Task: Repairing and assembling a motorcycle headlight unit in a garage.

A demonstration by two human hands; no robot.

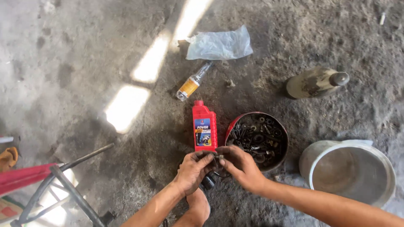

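Note:
My left hand (194,169) and my right hand (239,164) meet low in the middle of the head view, both closed around a small dark metal part (217,159) with a thin ring hanging beneath. Just below them a black ribbed spring-like piece (208,182) shows above my knee (198,207). A red plastic oil bottle (204,126) lies on the concrete floor right above my hands. Beside it, touching my right hand's side, sits a round red tin (283,133) filled with several dark bolts and nuts.
A dirty white bucket (352,172) stands at the right. A grimy bottle (316,82) lies at upper right, a small glass bottle with an orange label (192,82) and a crumpled plastic bag (219,43) lie above. A red-and-black metal frame (50,185) occupies the lower left.

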